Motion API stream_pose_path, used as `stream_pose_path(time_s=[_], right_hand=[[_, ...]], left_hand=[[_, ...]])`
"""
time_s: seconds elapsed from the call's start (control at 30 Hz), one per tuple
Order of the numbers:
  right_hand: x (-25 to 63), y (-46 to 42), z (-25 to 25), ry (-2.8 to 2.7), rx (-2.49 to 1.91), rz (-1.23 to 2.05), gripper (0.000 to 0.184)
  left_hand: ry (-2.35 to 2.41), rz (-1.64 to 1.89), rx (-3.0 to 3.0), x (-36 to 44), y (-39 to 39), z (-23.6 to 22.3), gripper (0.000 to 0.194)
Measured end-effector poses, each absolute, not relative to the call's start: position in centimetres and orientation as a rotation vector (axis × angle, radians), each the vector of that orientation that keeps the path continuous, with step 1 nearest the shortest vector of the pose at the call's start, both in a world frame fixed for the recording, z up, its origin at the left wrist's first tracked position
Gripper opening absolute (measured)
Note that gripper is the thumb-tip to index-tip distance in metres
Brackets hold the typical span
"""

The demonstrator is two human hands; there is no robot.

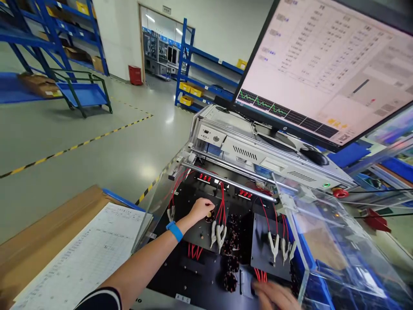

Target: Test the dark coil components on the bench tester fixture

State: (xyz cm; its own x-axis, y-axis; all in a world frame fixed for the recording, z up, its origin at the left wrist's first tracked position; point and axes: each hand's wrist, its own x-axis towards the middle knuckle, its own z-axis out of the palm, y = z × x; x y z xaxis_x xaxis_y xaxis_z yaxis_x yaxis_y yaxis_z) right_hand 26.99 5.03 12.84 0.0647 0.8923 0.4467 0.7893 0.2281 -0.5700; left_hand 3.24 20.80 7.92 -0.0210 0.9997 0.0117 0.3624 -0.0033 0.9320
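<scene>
My left hand (201,209), with a blue band (174,231) at the wrist, is over the left black plate of the test bench. Its fingers are curled together; what they may hold is hidden. Just under the fingertips sits a small round part with a copper-coloured middle (209,216). To its right, white clips (220,236) hang on red wires (222,202). My right hand (275,296) is smeared by motion at the bottom edge, near a grey metal plate (247,282). Several dark wound coils (230,280) lie in a column between the hands.
More white clips (273,245) lie on the right plate. A clear plastic cover (342,241) and a metal rod (226,180) border the bench. Behind stand a monitor (322,64), a mouse (314,156) and a red button (340,193). Written sheets (87,254) lie at left.
</scene>
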Motion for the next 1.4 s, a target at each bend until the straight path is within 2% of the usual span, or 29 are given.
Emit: stream_pose_path(time_s=[0.1, 0.17, 0.3, 0.47, 0.97, 1.4], right_hand=[[20.8, 8.3, 12.1, -1.598, -1.402, 0.527, 0.028], [18.0, 11.9, 11.0, -1.335, -1.342, 0.735, 0.03], [16.2, 18.2, 8.7, -1.044, -1.296, 0.919, 0.034], [16.0, 20.9, 8.3, -1.002, -1.224, 1.116, 0.036], [15.8, 21.0, 8.4, -1.111, -1.203, 1.106, 0.04], [16.8, 22.8, 8.5, -1.482, -1.267, 1.108, 0.034]], left_hand=[[1.494, 1.01, 1.491, 3.4, 20.8, 8.0, 0.018], [1.519, 0.999, 1.5, 3.6, 20.5, 8.3, 0.017], [1.601, 0.994, 1.511, 3.9, 20.1, 9.0, 0.016], [1.635, 0.985, 1.505, 4.0, 19.8, 9.3, 0.017], [1.651, 1.049, 1.477, 4.1, 19.4, 9.0, 0.016], [1.613, 1.19, 1.412, 4.4, 18.7, 8.4, 0.015]])
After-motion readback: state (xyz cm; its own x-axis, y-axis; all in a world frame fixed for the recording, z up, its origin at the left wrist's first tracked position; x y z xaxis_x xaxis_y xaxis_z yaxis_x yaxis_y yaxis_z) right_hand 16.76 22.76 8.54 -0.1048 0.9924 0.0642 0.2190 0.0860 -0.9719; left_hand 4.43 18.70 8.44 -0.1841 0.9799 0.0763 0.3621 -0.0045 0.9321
